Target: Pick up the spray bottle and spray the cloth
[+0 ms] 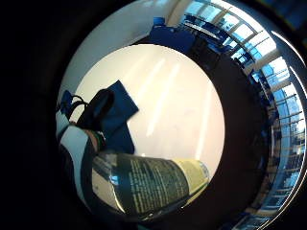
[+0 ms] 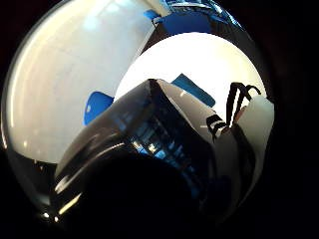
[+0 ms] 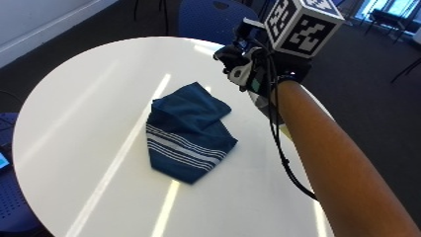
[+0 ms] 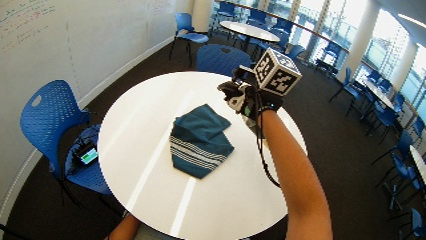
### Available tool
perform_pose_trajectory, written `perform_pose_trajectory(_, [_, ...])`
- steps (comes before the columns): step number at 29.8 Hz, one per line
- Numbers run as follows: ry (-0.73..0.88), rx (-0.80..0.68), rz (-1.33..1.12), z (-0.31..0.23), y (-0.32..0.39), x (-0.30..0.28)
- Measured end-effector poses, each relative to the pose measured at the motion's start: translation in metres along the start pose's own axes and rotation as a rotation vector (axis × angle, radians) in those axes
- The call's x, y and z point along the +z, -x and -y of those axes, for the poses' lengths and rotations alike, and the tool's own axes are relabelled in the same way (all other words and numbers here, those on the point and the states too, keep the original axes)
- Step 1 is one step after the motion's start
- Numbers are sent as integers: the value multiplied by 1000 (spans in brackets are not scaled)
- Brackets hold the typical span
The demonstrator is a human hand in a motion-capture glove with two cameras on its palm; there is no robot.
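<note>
Cloth of dark blue colour with white stripes near one end (image 3: 188, 136) lies crumpled in the middle of the round white table (image 3: 79, 98). It is folded over itself, and the striped part is toward the near edge of the table.

Above the far right part of the table the right hand in the black glove (image 3: 253, 66) is raised in the air, at the end of a bare forearm that reaches in from the near right side. The hand is beside the cloth, not over it, and it does not touch the table.

In the outside view the bottle is almost hidden behind the hand. The palm views show it better: a dark, see-through plastic spray bottle with a printed label (image 1: 153, 184) lies right against the palm and fills much of both pictures. In the thumb side palm view its dark rounded body (image 2: 144, 149) takes the middle of the picture, with the white table and a corner of the blue cloth behind it. The fingers look curled round the bottle and hold it above the table, but the outside view does not show each finger clearly. The spray head I cannot make out.

In the little finger side palm view the cloth lies on the table beyond the bottle, apart from it.

Around the table stand blue plastic chairs (image 4: 56, 117) on a dark floor, and a white wall (image 4: 80, 35) is on one side.
</note>
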State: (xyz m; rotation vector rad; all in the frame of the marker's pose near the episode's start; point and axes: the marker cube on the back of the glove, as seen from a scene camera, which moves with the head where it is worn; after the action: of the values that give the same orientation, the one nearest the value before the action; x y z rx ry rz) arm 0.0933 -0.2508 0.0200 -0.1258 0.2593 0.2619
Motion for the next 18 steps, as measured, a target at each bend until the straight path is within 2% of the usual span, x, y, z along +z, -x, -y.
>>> perform_pose_trajectory(18, [65,-106,-370,-4,23,29])
